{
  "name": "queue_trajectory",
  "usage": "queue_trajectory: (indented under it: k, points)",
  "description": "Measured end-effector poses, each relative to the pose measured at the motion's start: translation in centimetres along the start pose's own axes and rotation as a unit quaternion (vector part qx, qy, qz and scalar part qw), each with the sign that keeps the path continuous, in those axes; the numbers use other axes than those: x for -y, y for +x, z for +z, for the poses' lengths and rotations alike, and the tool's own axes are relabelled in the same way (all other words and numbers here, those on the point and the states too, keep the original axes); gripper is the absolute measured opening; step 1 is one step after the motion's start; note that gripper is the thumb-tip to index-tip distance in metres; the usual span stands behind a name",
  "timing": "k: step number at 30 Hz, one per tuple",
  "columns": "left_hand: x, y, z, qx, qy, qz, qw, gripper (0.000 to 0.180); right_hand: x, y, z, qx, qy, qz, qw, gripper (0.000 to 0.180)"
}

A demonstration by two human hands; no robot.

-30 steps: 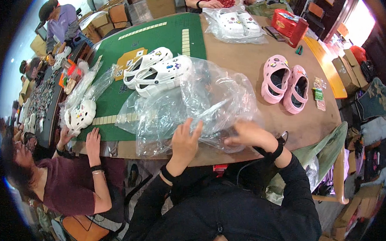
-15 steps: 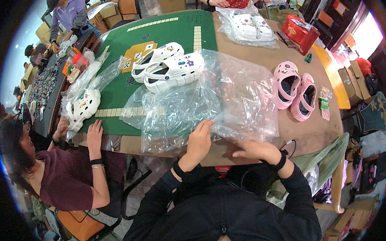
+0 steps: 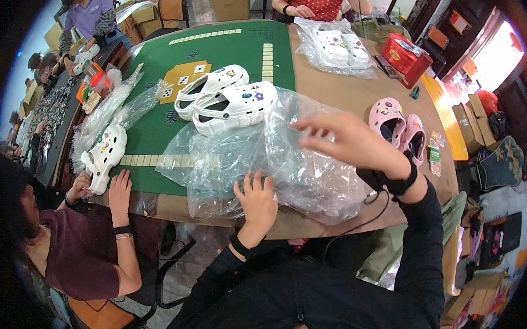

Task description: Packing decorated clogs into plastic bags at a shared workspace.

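A clear plastic bag (image 3: pixel 227 180) lies crumpled across the table in front of me. My left hand (image 3: pixel 257 204) rests on its near part, fingers spread. Above the bag's right part is my right hand (image 3: pixel 347 139), its fingers loosely apart and nothing seen in them. Just beyond the bag stands a pair of white clogs with colourful charms, the nearer clog (image 3: pixel 235 107) partly in front of the farther clog (image 3: pixel 211 87). My right hand and wrist partly cover the view toward a pair of pink clogs (image 3: pixel 388 118) at the right.
At the left, a co-worker's hands touch a white clog (image 3: pixel 106 157). Bagged white clogs (image 3: pixel 339 49) lie at the far side, near a red box (image 3: pixel 406 59). Small charm packets (image 3: pixel 434 153) lie by the pink clogs. A black cable (image 3: pixel 361 227) crosses the near table edge.
My right hand has lifted off the near edge and moved forward over the bag. My left hand has moved left and nearer, its fingers now spread. The bag's right part has been drawn in.
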State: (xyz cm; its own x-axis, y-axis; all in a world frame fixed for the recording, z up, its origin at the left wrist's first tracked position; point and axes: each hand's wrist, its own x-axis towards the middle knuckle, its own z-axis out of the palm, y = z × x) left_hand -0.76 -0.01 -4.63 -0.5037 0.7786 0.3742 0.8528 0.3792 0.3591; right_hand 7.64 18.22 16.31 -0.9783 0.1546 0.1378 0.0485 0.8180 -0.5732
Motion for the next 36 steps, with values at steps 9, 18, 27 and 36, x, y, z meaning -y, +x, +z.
queue_trajectory:
  k: [9, 18, 27, 36]
  points:
    - [0.8, -0.5, 0.4, 0.122, 0.04, -0.03, 0.991, 0.046, -4.1, 18.9, 8.4, -0.067, -0.218, -0.101, 0.968, 0.043]
    - [1.6, 0.1, 0.0, 0.161, 0.069, -0.027, 0.984, 0.04, -6.1, 29.0, 18.5, -0.063, -0.303, 0.089, 0.947, 0.028]
    - [0.9, 0.9, -0.7, 0.187, 0.079, -0.044, 0.978, 0.047, -9.1, 28.9, 12.0, -0.17, -0.262, 0.002, 0.95, 0.012]
    - [0.2, 1.3, -0.5, 0.185, 0.064, -0.054, 0.979, 0.053, -18.4, 30.6, 5.0, -0.356, -0.222, 0.124, 0.899, 0.019]
